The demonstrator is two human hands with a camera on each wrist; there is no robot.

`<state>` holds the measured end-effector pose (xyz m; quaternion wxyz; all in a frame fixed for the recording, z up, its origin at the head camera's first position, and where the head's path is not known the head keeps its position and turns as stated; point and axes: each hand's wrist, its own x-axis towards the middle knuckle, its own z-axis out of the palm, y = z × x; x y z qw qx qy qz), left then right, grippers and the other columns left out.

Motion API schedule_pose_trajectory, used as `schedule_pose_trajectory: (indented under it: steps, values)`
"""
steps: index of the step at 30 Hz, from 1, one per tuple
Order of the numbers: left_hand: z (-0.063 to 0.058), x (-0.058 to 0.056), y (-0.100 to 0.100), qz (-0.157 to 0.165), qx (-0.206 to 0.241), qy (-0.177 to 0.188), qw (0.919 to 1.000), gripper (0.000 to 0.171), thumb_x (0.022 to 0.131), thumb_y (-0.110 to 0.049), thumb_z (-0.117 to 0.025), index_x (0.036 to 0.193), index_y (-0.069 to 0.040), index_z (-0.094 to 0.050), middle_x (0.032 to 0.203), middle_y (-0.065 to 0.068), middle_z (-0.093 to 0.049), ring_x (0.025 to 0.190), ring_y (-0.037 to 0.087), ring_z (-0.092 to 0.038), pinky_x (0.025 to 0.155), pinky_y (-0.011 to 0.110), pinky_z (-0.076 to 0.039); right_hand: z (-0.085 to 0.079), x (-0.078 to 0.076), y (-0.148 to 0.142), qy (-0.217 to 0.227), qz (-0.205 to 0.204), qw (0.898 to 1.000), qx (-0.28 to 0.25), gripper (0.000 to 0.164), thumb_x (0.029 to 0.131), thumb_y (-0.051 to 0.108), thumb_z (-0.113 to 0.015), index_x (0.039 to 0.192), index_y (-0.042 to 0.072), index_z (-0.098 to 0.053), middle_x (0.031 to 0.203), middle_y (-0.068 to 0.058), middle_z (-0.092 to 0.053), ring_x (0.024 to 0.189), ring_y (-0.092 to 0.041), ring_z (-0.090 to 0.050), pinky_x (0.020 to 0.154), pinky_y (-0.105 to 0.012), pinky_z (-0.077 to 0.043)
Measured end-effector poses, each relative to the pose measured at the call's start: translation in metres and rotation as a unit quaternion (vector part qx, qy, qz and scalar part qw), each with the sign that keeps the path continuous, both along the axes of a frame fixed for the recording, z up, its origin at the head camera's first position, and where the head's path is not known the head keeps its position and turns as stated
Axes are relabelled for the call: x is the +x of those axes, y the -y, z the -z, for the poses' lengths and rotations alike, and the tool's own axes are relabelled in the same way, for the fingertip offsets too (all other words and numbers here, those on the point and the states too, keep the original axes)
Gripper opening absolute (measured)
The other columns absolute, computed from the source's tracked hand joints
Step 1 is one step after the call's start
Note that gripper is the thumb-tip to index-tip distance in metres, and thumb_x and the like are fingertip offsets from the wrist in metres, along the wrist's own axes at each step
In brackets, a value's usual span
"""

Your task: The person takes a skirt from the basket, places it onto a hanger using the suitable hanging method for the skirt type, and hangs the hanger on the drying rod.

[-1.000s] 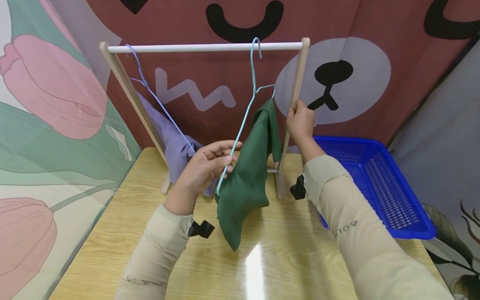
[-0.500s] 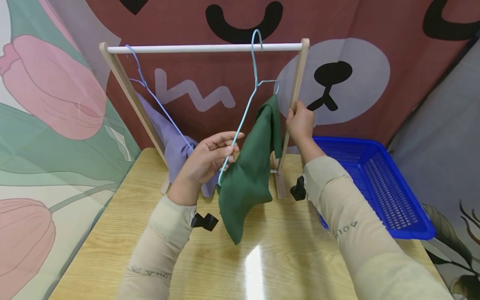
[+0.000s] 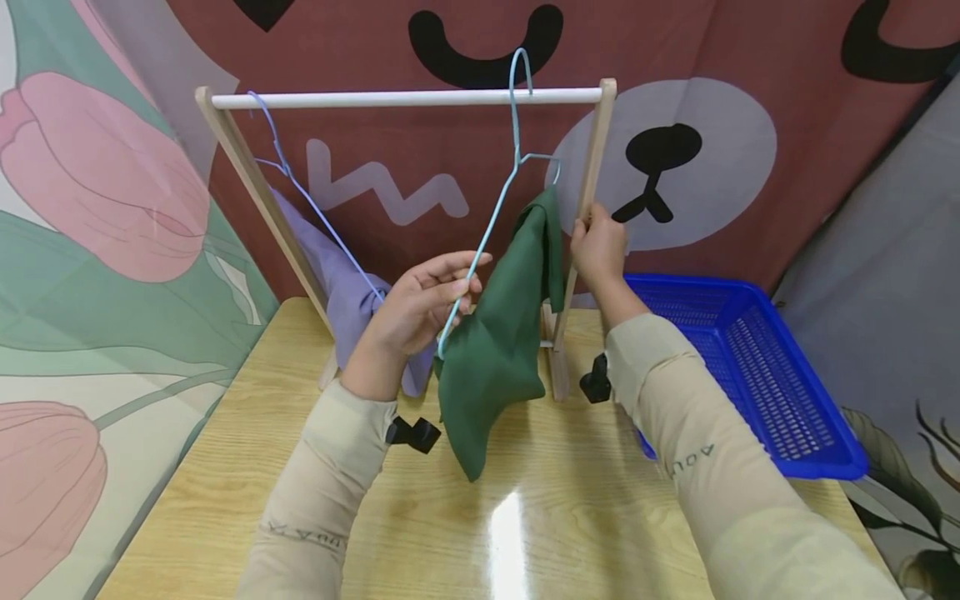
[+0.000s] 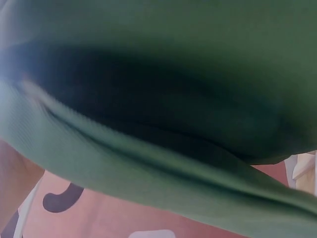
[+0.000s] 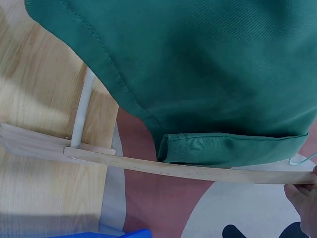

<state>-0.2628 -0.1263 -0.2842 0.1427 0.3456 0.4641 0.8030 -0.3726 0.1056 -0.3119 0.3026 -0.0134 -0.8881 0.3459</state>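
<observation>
My left hand [image 3: 426, 302] pinches the lower arm of a light blue clothes hanger [image 3: 497, 204] between thumb and fingers. A green cloth garment [image 3: 491, 375] hangs from this hanger; it fills most of the left wrist view, and its stitched edge shows in the right wrist view. The hanger is tilted, its hook rising above the white bar [image 3: 390, 98] of a small wooden rack. Whether the hook passes over the bar I cannot tell. My right hand [image 3: 600, 246] grips the rack's right wooden post [image 5: 198, 172], the fingertips partly hidden behind it.
At the rack's left end a purple hanger [image 3: 318, 215] with a purple garment [image 3: 345, 292] hangs on the bar. A blue plastic basket [image 3: 813, 375] stands at right on the wooden table [image 3: 570, 508]. A printed curtain [image 3: 352, 50] hangs behind.
My left hand has lifted the light blue hanger and green garment upward and slightly away from me; the hook has risen higher above the bar. My right hand stays on the post.
</observation>
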Motion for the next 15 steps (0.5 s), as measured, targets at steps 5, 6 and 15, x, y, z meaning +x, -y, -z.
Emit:
schedule_pose_trajectory:
  steps: [5,6,15]
  values:
    - [-0.002,-0.004,-0.002,-0.001,0.001,0.001,1.0,0.035,0.087,0.008,-0.034,0.106,-0.008,-0.058,0.081,0.006,-0.054,0.063,0.011,-0.049,0.049,0.017,-0.042,0.0,0.0,-0.001,-0.001,0.002,1.0,0.006,0.017,0.086,0.014,-0.048,0.09,-0.002,-0.053,0.085,-0.02,-0.06,0.079,-0.034,-0.056,0.067,-0.042,-0.045]
    - [-0.003,-0.005,-0.003,-0.001,0.0,0.002,1.0,0.036,0.087,0.009,-0.033,0.106,-0.008,-0.058,0.081,0.006,-0.054,0.063,0.011,-0.049,0.049,0.017,-0.042,0.0,0.0,-0.001,-0.003,0.002,1.0,0.008,0.017,0.086,0.014,-0.048,0.09,-0.002,-0.053,0.085,-0.02,-0.06,0.079,-0.034,-0.056,0.068,-0.042,-0.044]
    - [-0.002,-0.011,-0.006,0.008,0.005,0.015,0.9998,0.027,0.087,0.005,-0.042,0.105,-0.007,-0.058,0.081,0.007,-0.054,0.063,0.011,-0.05,0.05,0.017,-0.043,0.0,0.0,-0.001,-0.003,-0.001,1.0,0.011,0.017,0.087,0.014,-0.048,0.089,-0.002,-0.053,0.084,-0.019,-0.06,0.078,-0.034,-0.056,0.067,-0.042,-0.044]
